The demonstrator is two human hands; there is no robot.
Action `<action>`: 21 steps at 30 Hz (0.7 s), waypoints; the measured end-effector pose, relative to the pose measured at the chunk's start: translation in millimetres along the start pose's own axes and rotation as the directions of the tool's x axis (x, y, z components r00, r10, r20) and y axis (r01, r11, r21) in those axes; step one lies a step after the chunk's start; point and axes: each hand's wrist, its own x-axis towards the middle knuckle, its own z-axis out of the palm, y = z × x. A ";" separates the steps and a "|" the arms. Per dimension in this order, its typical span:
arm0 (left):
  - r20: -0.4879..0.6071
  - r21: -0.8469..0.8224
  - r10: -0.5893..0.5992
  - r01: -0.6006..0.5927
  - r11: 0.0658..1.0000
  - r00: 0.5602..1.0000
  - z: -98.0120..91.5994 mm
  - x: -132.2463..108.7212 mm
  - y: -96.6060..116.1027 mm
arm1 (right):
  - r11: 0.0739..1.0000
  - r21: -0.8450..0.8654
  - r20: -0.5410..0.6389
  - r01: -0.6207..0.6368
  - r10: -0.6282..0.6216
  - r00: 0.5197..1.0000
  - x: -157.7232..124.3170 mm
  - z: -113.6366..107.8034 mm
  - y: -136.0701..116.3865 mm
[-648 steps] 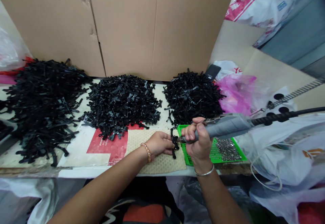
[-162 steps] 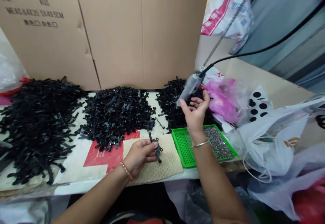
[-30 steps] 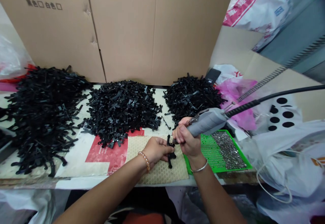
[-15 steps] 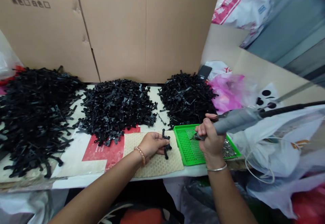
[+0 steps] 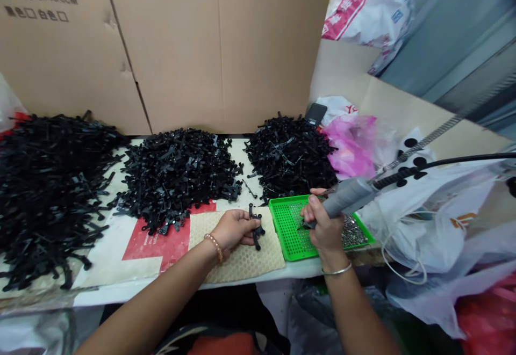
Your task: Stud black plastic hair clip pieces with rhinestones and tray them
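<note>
Between the thumb and fingers of my left hand (image 5: 236,230) is a small black plastic part (image 5: 257,231) with rounded ends, held over a beige textured mat (image 5: 242,263). My right hand (image 5: 324,229) is wrapped round a grey electric screwdriver (image 5: 349,198), whose black cable runs off to the right. Its tip points down and left over a green perforated tray (image 5: 288,237). Many small metal screws (image 5: 355,232) lie in the tray's right side, partly behind my right hand and wrist.
Heaps of black parts lie at the left (image 5: 52,183), the middle (image 5: 181,169) and the right (image 5: 288,156). Behind them stands a large cardboard box (image 5: 173,49). A phone (image 5: 315,113), a pink plastic bag (image 5: 350,143) and white bags (image 5: 435,226) crowd the right side.
The whole view has shifted slightly, so most things appear farther left. Both hands keep their holds, and the screwdriver's tip remains over the green tray.
</note>
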 end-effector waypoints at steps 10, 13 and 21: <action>-0.002 0.000 0.000 0.000 1.000 1.000 -0.2 0.4 -0.1 | 1.000 0.002 -0.004 0.003 -0.003 1.000 0.4 -2.4 2.3; -0.011 0.004 -0.004 0.004 1.000 1.000 0.2 -0.3 0.4 | 1.000 0.016 0.003 -0.015 0.015 1.000 0.7 -0.3 0.1; -0.018 -0.012 -0.001 0.001 1.000 1.000 0.4 -0.6 -0.7 | 1.000 -0.015 0.019 0.009 -0.008 1.000 0.3 0.3 1.5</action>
